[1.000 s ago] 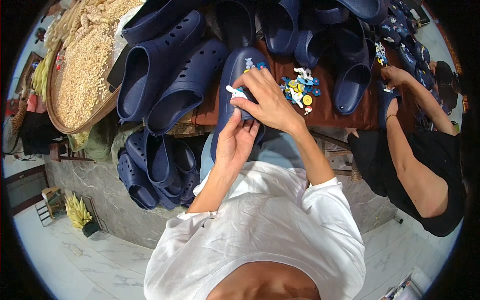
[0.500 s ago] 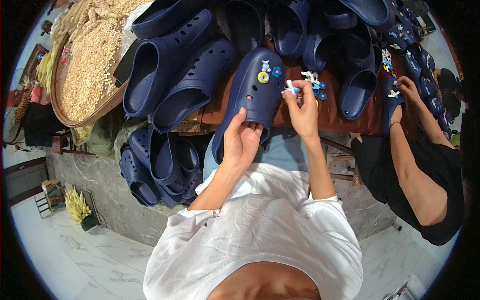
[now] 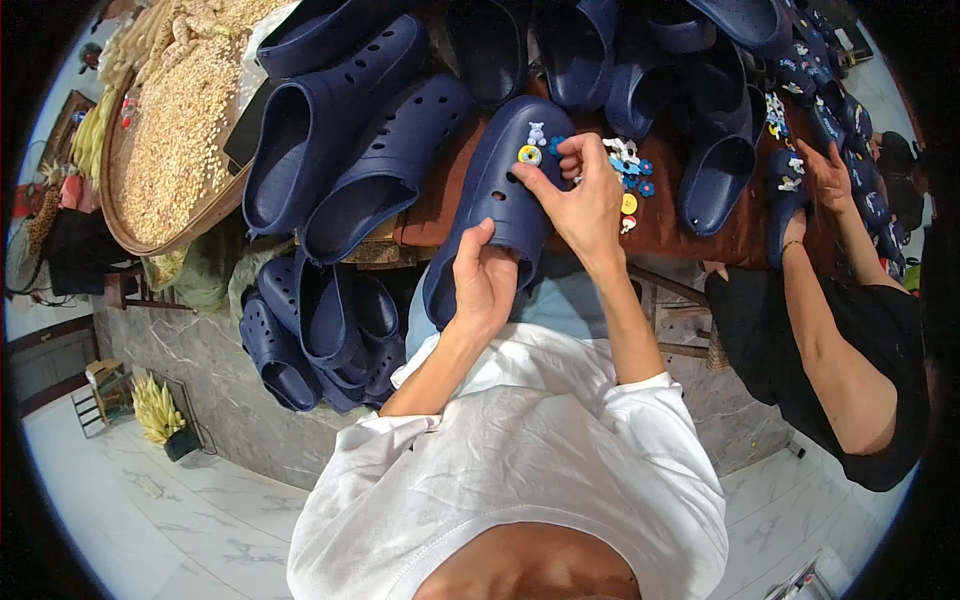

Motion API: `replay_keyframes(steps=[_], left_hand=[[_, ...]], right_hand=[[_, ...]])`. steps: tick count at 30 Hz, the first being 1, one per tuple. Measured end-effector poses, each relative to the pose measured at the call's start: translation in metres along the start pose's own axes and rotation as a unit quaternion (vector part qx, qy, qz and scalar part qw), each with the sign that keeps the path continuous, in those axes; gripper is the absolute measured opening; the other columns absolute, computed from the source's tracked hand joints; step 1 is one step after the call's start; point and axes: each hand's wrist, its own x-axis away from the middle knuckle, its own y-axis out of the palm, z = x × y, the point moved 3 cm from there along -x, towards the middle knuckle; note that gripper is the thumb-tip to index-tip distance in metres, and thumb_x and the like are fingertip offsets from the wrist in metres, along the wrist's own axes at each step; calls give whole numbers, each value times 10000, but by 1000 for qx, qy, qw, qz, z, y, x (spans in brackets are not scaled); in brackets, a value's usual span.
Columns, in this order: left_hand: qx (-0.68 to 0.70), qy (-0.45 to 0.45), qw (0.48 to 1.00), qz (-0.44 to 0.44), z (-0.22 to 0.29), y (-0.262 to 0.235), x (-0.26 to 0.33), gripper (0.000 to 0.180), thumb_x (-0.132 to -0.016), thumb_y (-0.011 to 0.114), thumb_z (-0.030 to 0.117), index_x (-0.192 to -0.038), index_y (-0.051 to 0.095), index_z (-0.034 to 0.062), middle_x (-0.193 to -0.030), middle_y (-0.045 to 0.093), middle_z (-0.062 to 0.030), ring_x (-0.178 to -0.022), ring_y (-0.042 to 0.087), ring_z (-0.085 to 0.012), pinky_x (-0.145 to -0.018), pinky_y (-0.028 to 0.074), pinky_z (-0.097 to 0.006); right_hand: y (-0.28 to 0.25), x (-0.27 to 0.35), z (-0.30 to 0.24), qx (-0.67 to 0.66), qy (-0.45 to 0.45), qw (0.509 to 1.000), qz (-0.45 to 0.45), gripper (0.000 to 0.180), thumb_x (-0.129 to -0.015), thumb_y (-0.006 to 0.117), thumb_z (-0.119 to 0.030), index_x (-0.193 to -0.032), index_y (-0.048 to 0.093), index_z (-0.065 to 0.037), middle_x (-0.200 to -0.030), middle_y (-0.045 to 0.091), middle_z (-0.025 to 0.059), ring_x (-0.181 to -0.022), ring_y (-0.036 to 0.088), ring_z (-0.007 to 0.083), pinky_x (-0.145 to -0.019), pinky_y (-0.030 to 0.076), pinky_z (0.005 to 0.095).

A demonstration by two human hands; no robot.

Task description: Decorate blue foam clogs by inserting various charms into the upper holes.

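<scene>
My left hand (image 3: 483, 285) grips a navy clog (image 3: 475, 190) at its opening, thumb on top and fingers tucked inside. The clog's toe points away from me. Fixed on its upper are a pale purple bear charm (image 3: 536, 133), a yellow-and-white round charm (image 3: 530, 156) and a blue flower charm partly behind my fingers. My right hand (image 3: 585, 195) is closed over the clog's right side, thumb against the upper. The white-and-blue shoe charm it carried is now hidden by the fingers. Loose charms (image 3: 628, 172), white, blue and yellow, lie just right of this hand.
Several navy clogs (image 3: 390, 150) crowd the brown tabletop (image 3: 660, 225), and more hang below its left edge. A round basket of pale kernels (image 3: 175, 150) stands at the left. On the right a co-worker's hand (image 3: 828, 178) is beside another clog with charms (image 3: 785, 200).
My right hand has moved left with the charm, from beside the clog onto its upper. The clog stays in my left hand. The co-worker's hand has drawn off their clog, fingers spreading.
</scene>
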Motion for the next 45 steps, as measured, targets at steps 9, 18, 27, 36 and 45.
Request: replay_keyframes(steps=[9, 18, 27, 36, 45], left_hand=[[39, 7, 998, -48, -5, 4, -22, 563, -804, 577, 177, -1315, 469, -36, -1291, 547, -137, -1203, 523, -256, -1087, 362, -391], [-22, -16, 1000, 4, 1, -9, -26, 484, -771, 520, 88, -1247, 530, 3, -1227, 605, -124, -1153, 580, -263, -1042, 427, -421], [3, -7, 999, -33, 2, -3, -30, 437, -796, 496, 43, -1230, 515, -11, -1167, 607, -110, -1089, 592, -240, -1001, 443, -387], [55, -14, 998, -37, 2, -7, -40, 519, -763, 506, 29, -1279, 488, -19, -1258, 581, -126, -1198, 541, -275, -1098, 370, -423], [42, -25, 998, -38, 0, 13, -29, 534, -739, 488, -31, -1271, 489, 23, -1243, 579, -107, -1201, 543, -274, -1090, 393, -417]], right_hand=[[15, 1, 8, 28, -9, 1000, -5, 474, -740, 823, -405, -824, 543, -31, -785, 582, 91, -738, 594, 269, -662, 473, 396], [32, -8, -9, 170, -112, 979, 25, 553, -677, 777, -566, -779, 567, -64, -774, 592, 98, -750, 604, 310, -649, 443, 433], [45, -10, -14, 234, -149, 959, 53, 459, -779, 744, -460, -794, 562, -40, -732, 586, 115, -713, 603, 304, -605, 451, 417], [67, -12, -10, 278, -146, 949, 23, 386, -801, 725, -417, -805, 606, -49, -746, 615, 105, -722, 618, 281, -621, 470, 409], [44, -19, -5, 199, -150, 968, 38, 470, -789, 725, -488, -708, 590, -46, -699, 627, 151, -642, 645, 336, -555, 499, 424]])
